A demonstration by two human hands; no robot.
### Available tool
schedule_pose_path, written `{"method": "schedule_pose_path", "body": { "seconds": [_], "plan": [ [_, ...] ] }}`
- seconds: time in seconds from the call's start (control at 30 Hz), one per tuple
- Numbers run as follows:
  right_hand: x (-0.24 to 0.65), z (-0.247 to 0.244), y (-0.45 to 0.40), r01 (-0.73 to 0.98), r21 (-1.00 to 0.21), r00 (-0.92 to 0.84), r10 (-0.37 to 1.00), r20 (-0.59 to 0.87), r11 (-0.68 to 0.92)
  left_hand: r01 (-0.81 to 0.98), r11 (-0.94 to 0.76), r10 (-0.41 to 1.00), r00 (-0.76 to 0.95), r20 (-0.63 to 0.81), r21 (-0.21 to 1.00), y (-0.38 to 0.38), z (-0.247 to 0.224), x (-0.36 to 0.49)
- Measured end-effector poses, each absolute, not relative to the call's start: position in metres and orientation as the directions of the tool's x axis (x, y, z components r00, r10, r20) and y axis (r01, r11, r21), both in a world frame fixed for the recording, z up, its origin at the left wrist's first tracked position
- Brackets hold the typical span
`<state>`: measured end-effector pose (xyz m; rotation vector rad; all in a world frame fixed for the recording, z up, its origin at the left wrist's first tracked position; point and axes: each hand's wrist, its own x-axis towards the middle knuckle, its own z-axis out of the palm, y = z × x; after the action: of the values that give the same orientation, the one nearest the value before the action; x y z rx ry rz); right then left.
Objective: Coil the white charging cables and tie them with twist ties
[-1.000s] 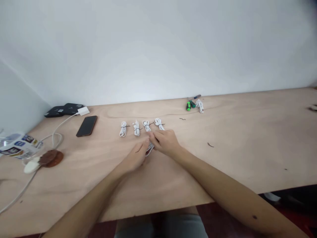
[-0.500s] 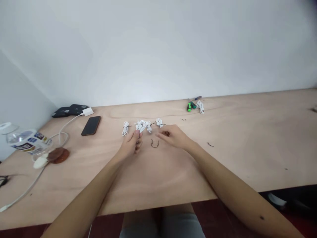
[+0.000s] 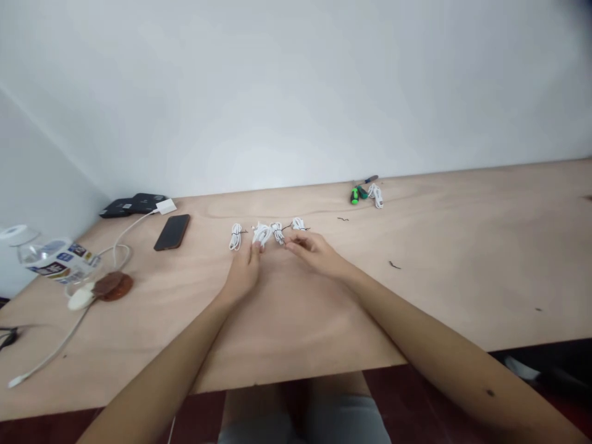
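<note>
So the loose-looking white cable bundle (image 3: 262,234) is mid-counter (image 3: 296,327), pinched at its near end by the mostly closed left hand (image 3: 245,268). Right hand (image 3: 315,251) is half curled near the tied bundle (image 3: 277,233); can't tell if it's gripping anything. Phone (image 3: 172,232) sits off left.

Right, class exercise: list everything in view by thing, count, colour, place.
Cable bundles: at least five, white, centre and back right
Screwdrivers: three, two green, one darker, back right
Ties: two or more, black, right
Phone: one, black, left
Boxes: two, black, back left
Charger with cable: one, white, left
Bottle: one, clear, left
Rounded objects: count unclear, brown and white, beside bottle
Indistinct items: uncounted, dark, left edge, below right
Table: one, tan, centre
Walls: two, pale, back, left
Floor: dark red, below
Left hand: one, touching a bundle
Right hand: one, beside bundles
Forearms, legs: two each, front
</note>
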<state>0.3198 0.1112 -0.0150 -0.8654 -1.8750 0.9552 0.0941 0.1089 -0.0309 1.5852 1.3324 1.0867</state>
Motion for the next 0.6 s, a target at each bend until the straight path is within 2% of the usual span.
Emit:
{"method": "schedule_pose_path", "body": {
  "seconds": [0.07, 0.1, 0.17, 0.23, 0.43, 0.6],
  "plan": [
    [0.31, -0.016, 0.111, 0.005, -0.933, -0.329, 0.882, 0.337, 0.359, 0.596, -0.298, 0.954, 0.153, 0.259, 0.745, 0.104, -0.031, 0.095],
    [0.305, -0.016, 0.111, -0.092, -0.95, -0.315, 0.897, 0.311, 0.297, 0.692, -0.332, 0.942, 0.201, 0.27, 0.641, 0.101, -0.031, 0.097],
    [0.298, -0.016, 0.11, -0.248, -0.954, -0.316, 0.917, 0.245, 0.169, 0.799, -0.342, 0.939, 0.268, 0.216, 0.495, 0.096, -0.031, 0.1],
    [0.295, -0.016, 0.109, -0.339, -0.939, -0.331, 0.928, 0.172, 0.053, 0.847, -0.348, 0.937, 0.306, 0.166, 0.401, 0.092, -0.03, 0.104],
    [0.299, -0.018, 0.11, -0.319, -0.943, -0.366, 0.93, 0.032, -0.093, 0.913, -0.364, 0.931, 0.347, 0.116, 0.187, 0.086, -0.029, 0.11],
    [0.299, -0.023, 0.11, -0.249, -0.953, -0.429, 0.902, -0.052, -0.174, 0.914, -0.391, 0.92, 0.386, 0.06, 0.112, 0.082, -0.031, 0.116]
  ]
}}
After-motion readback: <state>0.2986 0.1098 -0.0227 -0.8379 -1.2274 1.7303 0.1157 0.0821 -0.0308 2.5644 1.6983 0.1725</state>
